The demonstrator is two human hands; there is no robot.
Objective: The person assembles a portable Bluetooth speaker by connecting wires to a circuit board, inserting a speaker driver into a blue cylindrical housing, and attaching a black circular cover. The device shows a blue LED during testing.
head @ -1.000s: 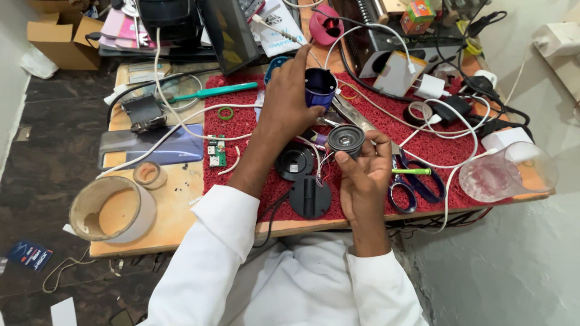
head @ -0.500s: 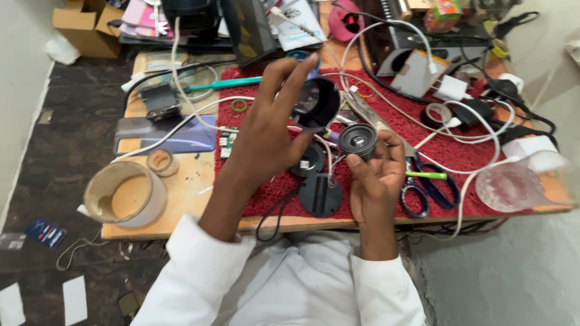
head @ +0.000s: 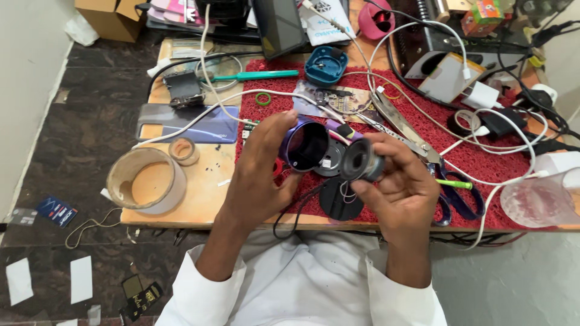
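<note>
My left hand [head: 257, 175] grips a purple cup-shaped shell [head: 305, 145] with a dark hollow inside, held above the red mat [head: 501, 157]. My right hand [head: 399, 184] pinches a small round black speaker driver [head: 361, 161] close beside the shell. Thin wires and a small purple part [head: 336, 128] run between the two pieces. Under the hands, on the mat, lie a round black disc [head: 339, 200] and a black ring [head: 329, 166].
The low wooden table [head: 199, 193] carries a big tape roll [head: 147, 181], a small tape roll [head: 183, 151], a phone back cover [head: 181, 124], a green screwdriver [head: 254, 76], a blue round shell [head: 325, 65], blue-handled scissors [head: 450, 196], white cables, chargers and a clear plastic cup [head: 538, 202].
My left hand has picked the purple shell up off the mat and pulled it back toward me. My right hand brought the speaker driver next to it.
</note>
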